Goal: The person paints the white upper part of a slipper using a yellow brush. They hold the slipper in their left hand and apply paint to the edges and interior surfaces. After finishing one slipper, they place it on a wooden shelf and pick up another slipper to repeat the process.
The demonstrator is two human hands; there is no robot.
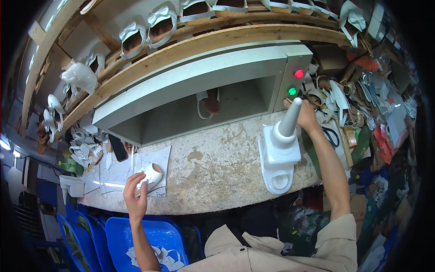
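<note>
At the left of the worktable, my left hand (134, 187) has its fingers and thumb closed on a small white shoe (154, 177) with a tan inside. The shoe rests on or just above a white sheet (161, 158). My right hand (306, 116) reaches to the right end of a grey box-shaped machine (195, 75), below its red and green lights. A white cone-topped device (279, 149) partly hides the right fingers, so their grip is unclear. Inside the machine's open front lies another white shoe with a brown inside (211, 102).
A wooden rack (217, 36) of white shoes runs above the machine. A dark phone (118, 148) and white scraps (84, 144) lie at the left. Blue bins (113, 231) stand below the table's front edge. Shoes, bags and black-handled scissors (332, 136) crowd the right.
</note>
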